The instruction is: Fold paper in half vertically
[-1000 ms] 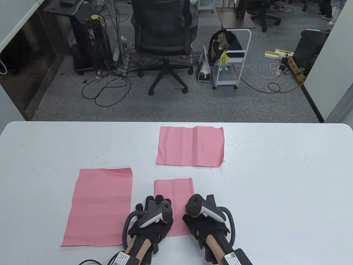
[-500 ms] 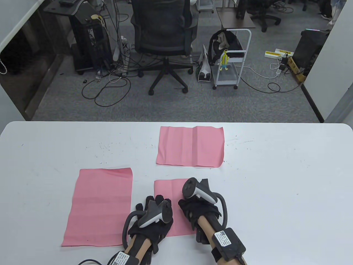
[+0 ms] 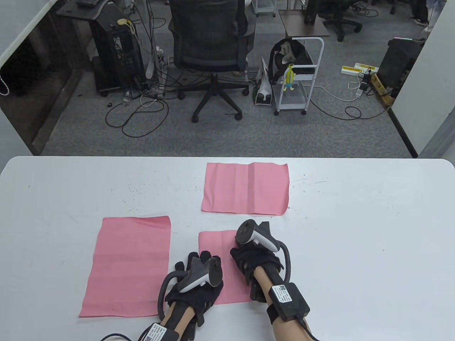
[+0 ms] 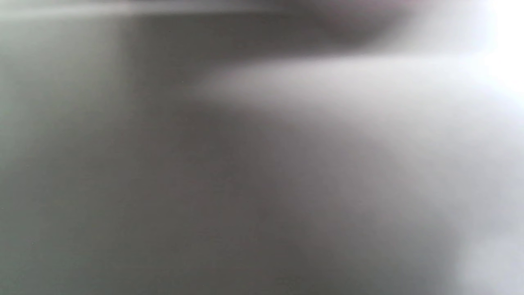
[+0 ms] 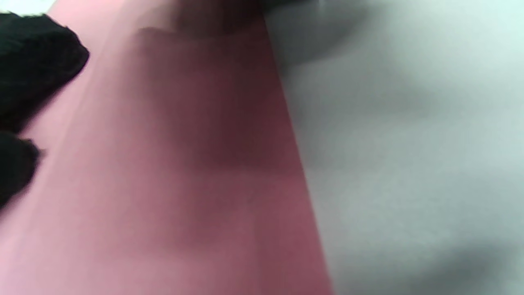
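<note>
White table point(image 3: 355, 231), three pink sheets on it. The folded pink paper point(image 3: 217, 245) lies near the front edge at centre, narrow and long, running away from the person; both hands are on it. Left hand point(image 3: 194, 284) lies palm down on the paper's near left part, forearm coming in from the bottom edge, fingertips point(image 3: 205, 255) pointing away from the person and looking flat and spread. Tracker point(image 3: 202, 275) on its back hides most of the knuckles. Right hand point(image 3: 254, 261) sits further up on the paper's right edge, wrist angled in toward the left, forearm crossing the paper's near right corner. Its fingers are under the right tracker point(image 3: 254, 237), so whether they are curled or flat, cannot tell. Right wrist view shows the paper point(image 5: 184, 164) with its straight right edge against the table point(image 5: 409, 164), and black gloved fingers point(image 5: 37, 69) at the left touching or just over the paper; blurred. Left wrist view is only grey blur, nothing readable. A larger pink sheet point(image 3: 129, 266) lies just left of the left hand, flat. A third creased pink sheet point(image 3: 245, 188) lies further back, apart from both hands.
</note>
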